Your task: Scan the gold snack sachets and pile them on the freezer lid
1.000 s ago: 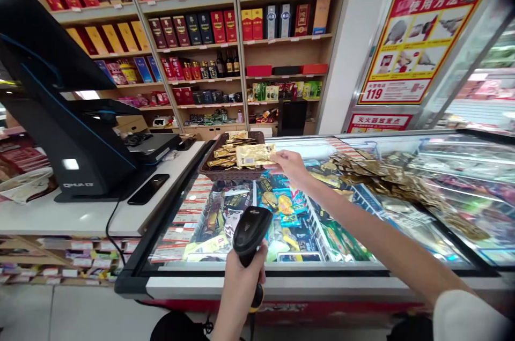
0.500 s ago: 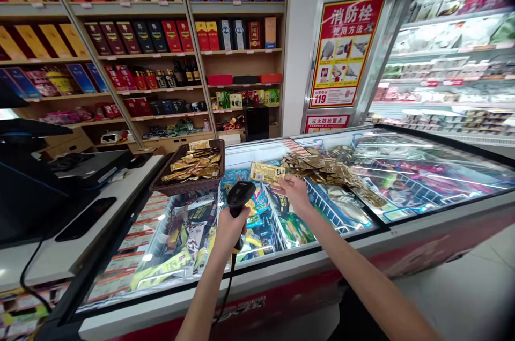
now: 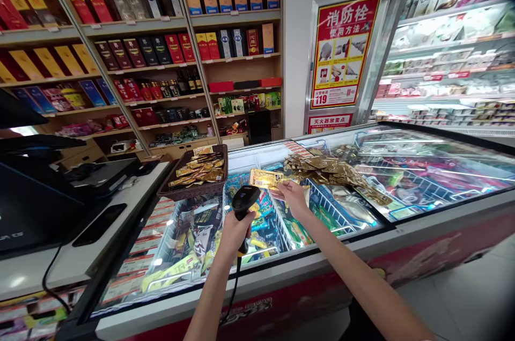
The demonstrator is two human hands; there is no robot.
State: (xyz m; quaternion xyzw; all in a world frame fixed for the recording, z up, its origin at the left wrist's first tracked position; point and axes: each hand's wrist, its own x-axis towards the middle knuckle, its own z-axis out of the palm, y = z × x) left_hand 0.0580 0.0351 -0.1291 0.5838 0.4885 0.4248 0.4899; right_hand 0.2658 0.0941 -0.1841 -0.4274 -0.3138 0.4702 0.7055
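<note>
Beneath the red "119" poster (image 3: 344, 51), our left hand (image 3: 232, 231) is gripping a scanner (image 3: 244, 200), our right hand (image 3: 294, 197) pinching a gold packet (image 3: 263, 178).

Bright, even shop lighting from overhead, white glare streaks across the glass-topped red chest freezer (image 3: 362, 234), wide-angle bending at the edges, chilled shelves at right softly blurred

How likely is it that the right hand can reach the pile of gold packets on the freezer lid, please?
Probably yes: the right hand hovers just beside the pile with nothing between them, though it holds one gold packet.
</note>
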